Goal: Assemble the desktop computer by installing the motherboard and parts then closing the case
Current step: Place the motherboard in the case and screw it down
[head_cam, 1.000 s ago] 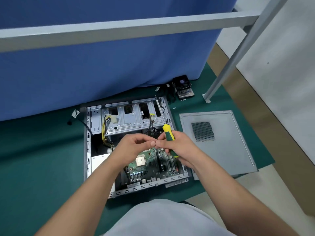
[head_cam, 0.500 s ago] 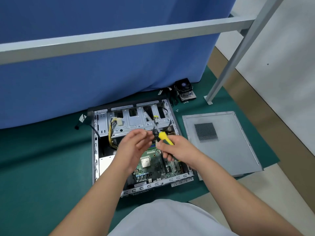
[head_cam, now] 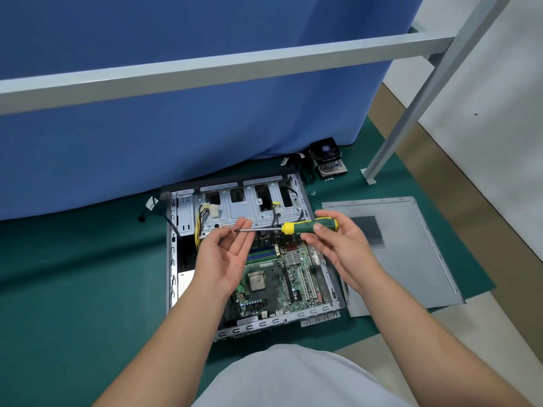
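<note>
Head view: the right hand point(head_cam: 338, 245) has its fingers curled round the screwdriver point(head_cam: 305, 226), while the left hand point(head_cam: 226, 254) lies open-palmed, fingers apart, at the tip. The motherboard point(head_cam: 282, 277) sits in the open case point(head_cam: 173, 259). A tiny screw could drop among components. Green surface point(head_cam: 73, 289), side panel point(head_cam: 411, 259), blue curtain point(head_cam: 176, 127).

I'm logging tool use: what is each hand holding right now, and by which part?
The right hand grips the screwdriver by its green-and-yellow handle. The left hand is open, fingertips at the shaft's tip; a screw there cannot be told.
</note>
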A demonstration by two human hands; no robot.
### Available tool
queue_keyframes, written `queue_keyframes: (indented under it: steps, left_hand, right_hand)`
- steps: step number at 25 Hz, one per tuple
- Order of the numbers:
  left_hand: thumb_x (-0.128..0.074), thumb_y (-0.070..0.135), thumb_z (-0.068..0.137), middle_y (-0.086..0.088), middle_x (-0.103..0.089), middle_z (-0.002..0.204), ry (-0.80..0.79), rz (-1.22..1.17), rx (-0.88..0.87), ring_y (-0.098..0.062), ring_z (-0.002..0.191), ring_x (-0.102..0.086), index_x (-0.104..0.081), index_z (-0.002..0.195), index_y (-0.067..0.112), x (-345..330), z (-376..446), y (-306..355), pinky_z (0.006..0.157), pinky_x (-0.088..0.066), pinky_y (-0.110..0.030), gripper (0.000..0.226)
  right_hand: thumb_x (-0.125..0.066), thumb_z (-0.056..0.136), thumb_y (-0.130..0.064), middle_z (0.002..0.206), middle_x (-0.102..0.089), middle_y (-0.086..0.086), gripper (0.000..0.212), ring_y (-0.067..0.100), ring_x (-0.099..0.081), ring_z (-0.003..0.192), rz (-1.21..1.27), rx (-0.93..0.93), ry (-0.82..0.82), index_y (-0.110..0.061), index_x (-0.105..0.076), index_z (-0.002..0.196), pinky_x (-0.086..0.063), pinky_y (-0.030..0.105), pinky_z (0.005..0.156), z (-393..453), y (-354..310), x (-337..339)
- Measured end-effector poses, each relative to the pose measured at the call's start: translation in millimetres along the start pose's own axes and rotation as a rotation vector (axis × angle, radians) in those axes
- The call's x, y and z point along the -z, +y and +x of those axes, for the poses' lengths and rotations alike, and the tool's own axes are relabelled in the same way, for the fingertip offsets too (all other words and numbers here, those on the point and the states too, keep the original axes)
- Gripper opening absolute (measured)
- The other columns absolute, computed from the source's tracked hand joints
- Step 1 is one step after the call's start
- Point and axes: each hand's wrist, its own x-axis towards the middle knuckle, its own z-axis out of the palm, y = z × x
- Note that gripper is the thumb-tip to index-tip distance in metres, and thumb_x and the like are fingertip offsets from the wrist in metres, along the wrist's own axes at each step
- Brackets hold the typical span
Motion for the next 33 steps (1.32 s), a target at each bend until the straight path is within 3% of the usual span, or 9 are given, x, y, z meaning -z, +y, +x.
queue_keyframes:
  steps: [11, 14, 21, 24, 29, 33]
  left_hand:
    - [-0.051, 0.000, 0.100, -0.025, -0.071, 0.121, -0.007, -0.013, 0.005, -0.038, 0.112, -0.071, -0.056, 0.126, -0.008, -4, 2, -2, 0.091, -0.060, -0.047, 0.028]
    - [-0.051, 0.000, 0.101, -0.025, -0.071, 0.121, 0.008, -0.008, 0.011, -0.038, 0.112, -0.071, -0.056, 0.125, -0.009, -2, 3, -2, 0.094, -0.058, -0.048, 0.026]
    - [-0.052, 0.003, 0.102, -0.023, -0.073, 0.117, 0.055, 0.088, 0.025, -0.037, 0.107, -0.073, -0.058, 0.121, -0.006, 0, 2, 0, 0.088, -0.061, -0.046, 0.022]
    - [-0.051, 0.004, 0.102, -0.024, -0.074, 0.115, 0.073, 0.134, 0.045, -0.037, 0.106, -0.073, -0.059, 0.118, -0.006, 1, 2, 1, 0.090, -0.060, -0.048, 0.020]
    - [-0.048, 0.001, 0.101, -0.028, -0.073, 0.111, 0.078, 0.169, 0.098, -0.040, 0.100, -0.074, -0.059, 0.107, -0.005, 3, 1, 3, 0.081, -0.063, -0.050, 0.014]
    - [-0.046, 0.001, 0.102, -0.028, -0.072, 0.115, 0.048, 0.154, 0.126, -0.041, 0.104, -0.073, -0.059, 0.114, -0.008, 4, 3, 4, 0.085, -0.061, -0.051, 0.020]
  right_hand:
    - [-0.066, 0.091, 0.002, 0.102, -0.076, 0.018, 0.034, 0.036, -0.074, 0.100, 0.036, 0.013, 0.004, -0.005, -0.062, 0.125, -0.062, 0.029, 0.080, 0, 6, -2]
    - [-0.066, 0.091, 0.002, 0.110, -0.074, 0.022, 0.036, 0.036, -0.074, 0.101, 0.016, 0.003, 0.005, -0.006, -0.062, 0.125, -0.063, 0.036, 0.083, -1, 7, -2]
    - [-0.061, 0.096, 0.007, 0.124, -0.064, 0.027, 0.033, 0.036, -0.073, 0.104, -0.067, 0.081, -0.046, -0.006, -0.061, 0.126, -0.058, 0.037, 0.094, -5, 9, -3]
    - [-0.061, 0.096, 0.005, 0.125, -0.065, 0.024, 0.032, 0.035, -0.073, 0.103, -0.152, 0.136, -0.059, -0.007, -0.061, 0.125, -0.057, 0.042, 0.098, -6, 10, -3]
    - [-0.064, 0.096, 0.001, 0.121, -0.070, 0.010, 0.029, 0.032, -0.075, 0.100, -0.301, 0.245, -0.110, -0.009, -0.060, 0.123, -0.058, 0.037, 0.096, -9, 11, -3]
    - [-0.067, 0.097, -0.010, 0.115, -0.073, -0.001, 0.027, 0.022, -0.076, 0.099, -0.459, 0.293, -0.112, -0.022, -0.062, 0.121, -0.058, 0.036, 0.094, -10, 12, -2]
